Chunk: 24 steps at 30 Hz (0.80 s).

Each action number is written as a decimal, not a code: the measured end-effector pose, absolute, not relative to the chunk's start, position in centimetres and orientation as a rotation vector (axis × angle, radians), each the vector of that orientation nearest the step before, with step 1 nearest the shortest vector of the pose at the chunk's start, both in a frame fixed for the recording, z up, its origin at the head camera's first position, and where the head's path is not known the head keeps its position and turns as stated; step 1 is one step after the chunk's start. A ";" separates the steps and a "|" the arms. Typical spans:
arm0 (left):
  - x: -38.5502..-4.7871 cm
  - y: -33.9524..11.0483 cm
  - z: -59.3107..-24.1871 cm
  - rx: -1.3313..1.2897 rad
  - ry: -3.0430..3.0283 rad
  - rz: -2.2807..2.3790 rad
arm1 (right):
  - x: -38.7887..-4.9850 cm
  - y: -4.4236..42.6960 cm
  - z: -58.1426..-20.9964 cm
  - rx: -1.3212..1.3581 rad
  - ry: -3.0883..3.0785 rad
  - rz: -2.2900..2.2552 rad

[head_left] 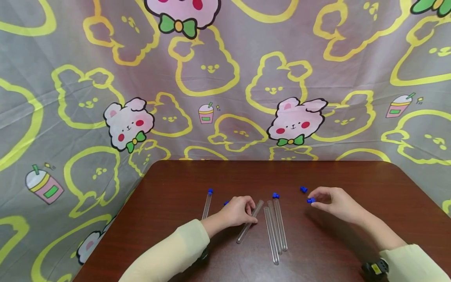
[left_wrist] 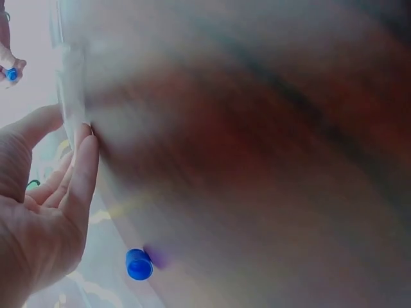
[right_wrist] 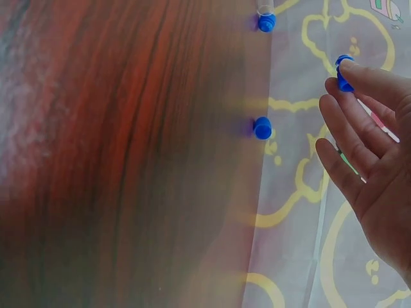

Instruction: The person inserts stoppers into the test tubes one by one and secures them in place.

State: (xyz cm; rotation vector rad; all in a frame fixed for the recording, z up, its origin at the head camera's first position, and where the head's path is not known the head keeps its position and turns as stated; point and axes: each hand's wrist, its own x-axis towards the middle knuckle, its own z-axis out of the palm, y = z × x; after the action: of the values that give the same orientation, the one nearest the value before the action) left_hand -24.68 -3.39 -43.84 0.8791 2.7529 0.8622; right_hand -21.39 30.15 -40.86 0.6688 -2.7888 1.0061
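My left hand (head_left: 237,211) pinches a clear glass tube (head_left: 244,232) between thumb and fingers, the tube slanting down to the left. In the left wrist view the same hand (left_wrist: 51,199) holds the tube (left_wrist: 72,90) at its fingertips. My right hand (head_left: 340,204) pinches a small blue stopper (head_left: 311,200) above the table's right part; the right wrist view shows the stopper (right_wrist: 345,73) between thumb and forefinger of that hand (right_wrist: 379,154). Between the hands lie several clear tubes (head_left: 271,235) side by side, the rightmost with a blue stopper (head_left: 276,195) at its far end.
A blue-capped tube (head_left: 206,205) lies left of my left hand, partly hidden by the arm. One blue stopper (head_left: 226,203) shows behind the left hand, another (head_left: 303,189) lies behind the right. A patterned cloth (head_left: 225,86) hangs behind the brown table (head_left: 169,176).
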 end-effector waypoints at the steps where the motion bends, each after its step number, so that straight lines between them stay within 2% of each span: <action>1: -24.7 -3.5 -43.9 0.873 2.760 0.865 | -21.3 30.1 -40.8 0.669 -2.783 1.009; 24: -24.2 -5.0 -42.9 0.896 2.784 0.983 | -18.2 29.6 -39.6 0.749 -2.575 0.942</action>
State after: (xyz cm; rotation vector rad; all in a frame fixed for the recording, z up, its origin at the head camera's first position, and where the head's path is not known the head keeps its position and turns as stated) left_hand -24.23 -4.97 -42.88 0.8962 2.7836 0.9834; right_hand -18.15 29.65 -39.61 0.7486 -2.5746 0.9424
